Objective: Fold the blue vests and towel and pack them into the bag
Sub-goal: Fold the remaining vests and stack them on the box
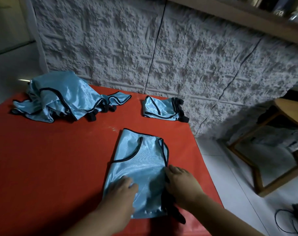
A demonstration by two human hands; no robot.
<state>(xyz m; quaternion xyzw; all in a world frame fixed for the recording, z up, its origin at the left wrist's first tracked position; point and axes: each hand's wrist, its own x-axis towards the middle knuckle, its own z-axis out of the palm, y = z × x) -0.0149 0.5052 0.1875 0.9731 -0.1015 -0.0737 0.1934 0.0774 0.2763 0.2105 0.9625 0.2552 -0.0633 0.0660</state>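
Note:
A shiny light-blue vest (139, 160) with black trim lies folded lengthwise on the red table (51, 159), near its front right. My left hand (121, 193) rests flat on the vest's lower part. My right hand (180, 183) grips the vest's right edge, fingers curled over the black trim and straps. A small folded stack of blue vests (162, 109) sits at the table's far right. A loose heap of unfolded blue vests (59, 97) lies at the far left. No towel or bag is visible.
A textured grey wall (144, 48) runs behind the table. A wooden table or stool (281, 133) stands on the white tiled floor to the right, with black cable (291, 220) on the floor near it. A shelf (247, 16) hangs at upper right.

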